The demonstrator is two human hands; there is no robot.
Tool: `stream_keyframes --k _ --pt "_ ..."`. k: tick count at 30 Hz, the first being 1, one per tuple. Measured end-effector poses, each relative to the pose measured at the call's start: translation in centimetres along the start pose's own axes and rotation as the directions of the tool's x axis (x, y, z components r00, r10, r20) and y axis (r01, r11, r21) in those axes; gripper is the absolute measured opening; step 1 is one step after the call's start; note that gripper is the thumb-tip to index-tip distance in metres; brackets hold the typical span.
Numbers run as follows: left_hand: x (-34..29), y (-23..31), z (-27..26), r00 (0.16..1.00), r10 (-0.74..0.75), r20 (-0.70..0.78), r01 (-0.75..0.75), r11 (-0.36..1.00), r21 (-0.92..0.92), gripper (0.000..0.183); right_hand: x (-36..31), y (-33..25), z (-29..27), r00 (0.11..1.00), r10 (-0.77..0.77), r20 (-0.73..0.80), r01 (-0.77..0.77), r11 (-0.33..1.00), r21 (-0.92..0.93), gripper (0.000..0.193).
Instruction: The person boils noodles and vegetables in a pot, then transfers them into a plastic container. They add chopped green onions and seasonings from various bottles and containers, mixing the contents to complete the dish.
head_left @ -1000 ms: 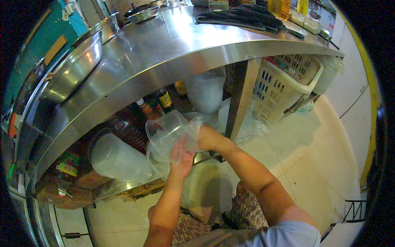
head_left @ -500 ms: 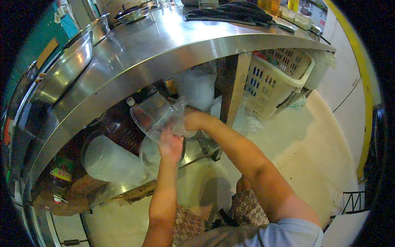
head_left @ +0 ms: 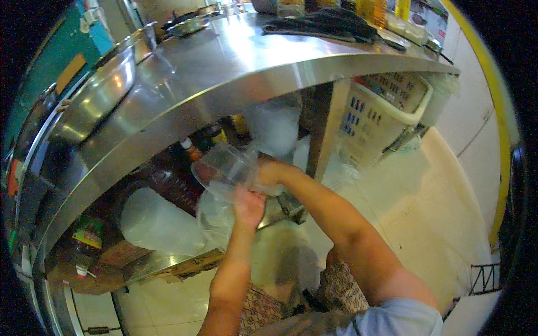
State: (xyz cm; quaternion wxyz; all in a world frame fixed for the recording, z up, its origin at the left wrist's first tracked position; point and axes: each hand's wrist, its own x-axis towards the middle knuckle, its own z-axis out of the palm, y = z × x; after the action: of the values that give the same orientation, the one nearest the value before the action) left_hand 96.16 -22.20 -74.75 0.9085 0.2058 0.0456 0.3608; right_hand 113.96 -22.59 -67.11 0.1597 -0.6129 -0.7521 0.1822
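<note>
clear plastic container [head_left: 223,163] tilted below the steel counter [head_left: 193,66] — left hand [head_left: 250,204] holding its near side, right hand [head_left: 270,173] by its right end — grip unclear.

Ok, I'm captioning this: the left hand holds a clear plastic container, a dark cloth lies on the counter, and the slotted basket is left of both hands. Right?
The side is wrong: the head view shows the slotted basket right of the left hand and the right hand. As stated, the left hand holds the clear plastic container; the dark cloth lies on the counter.
</note>
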Motion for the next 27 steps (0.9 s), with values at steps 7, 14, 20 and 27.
stream_keyframes --k 7,14,20,27 --pt "-0.2 -0.6 0.7 0.993 -0.021 -0.112 0.025 0.999 0.035 0.053 0.8 4.3 3.3 0.998 0.061 0.027 -0.047 0.928 -0.370 0.031" --pt "-0.7 -0.5 2.8 0.990 -0.039 -0.134 0.046 0.998 0.048 0.055 -0.9 2.3 1.0 0.992 0.125 0.022 -0.111 0.935 -0.338 0.033" --pt "-1.3 -1.0 3.2 0.986 -0.063 -0.155 0.070 0.997 0.039 0.048 -0.8 4.0 1.8 0.976 0.209 -0.060 -0.217 0.945 -0.243 0.039" --pt "-0.9 -1.0 2.2 0.986 -0.046 -0.158 0.048 0.999 0.009 0.057 -3.7 -2.6 -1.0 0.912 0.323 -0.253 -0.399 0.842 -0.363 0.029"
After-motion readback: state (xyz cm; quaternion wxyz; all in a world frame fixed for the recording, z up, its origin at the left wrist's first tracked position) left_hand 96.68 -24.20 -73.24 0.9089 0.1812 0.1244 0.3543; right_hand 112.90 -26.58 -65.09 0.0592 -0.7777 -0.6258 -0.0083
